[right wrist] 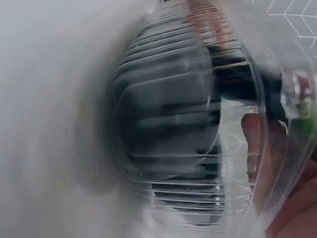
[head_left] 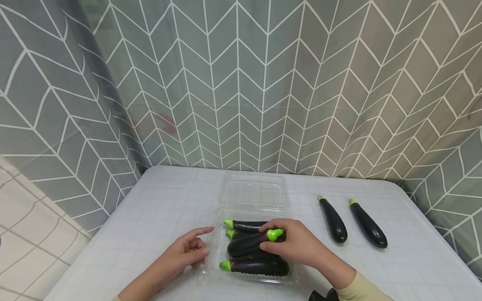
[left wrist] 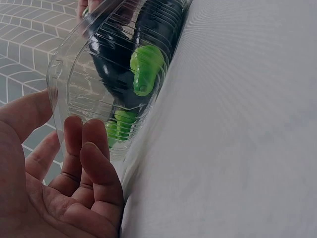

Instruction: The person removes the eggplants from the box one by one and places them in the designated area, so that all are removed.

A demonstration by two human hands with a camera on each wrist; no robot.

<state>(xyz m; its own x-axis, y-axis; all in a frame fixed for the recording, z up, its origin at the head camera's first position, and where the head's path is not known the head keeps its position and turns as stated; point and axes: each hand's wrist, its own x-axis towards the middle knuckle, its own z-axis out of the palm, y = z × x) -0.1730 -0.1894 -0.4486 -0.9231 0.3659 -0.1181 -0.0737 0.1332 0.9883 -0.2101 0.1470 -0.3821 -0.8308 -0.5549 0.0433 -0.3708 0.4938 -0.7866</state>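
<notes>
The right hand [head_left: 295,242] has its fingers grasping an eggplant [head_left: 242,246] above other eggplants [head_left: 260,266] in a clear container [head_left: 215,255]. The left hand [head_left: 184,251], fingers relaxed, lies at its nine-o'clock edge. Loose eggplants [head_left: 333,220] rest toward two o'clock.

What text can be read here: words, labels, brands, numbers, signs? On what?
None readable.
Clear clamshell: no lettering visible.
Eggplants: no labels visible.
Patterned curtain: faint reddish patch, too blurred to tell whether it's a sign.
Right wrist view: partly blurred, nothing legible.
</notes>
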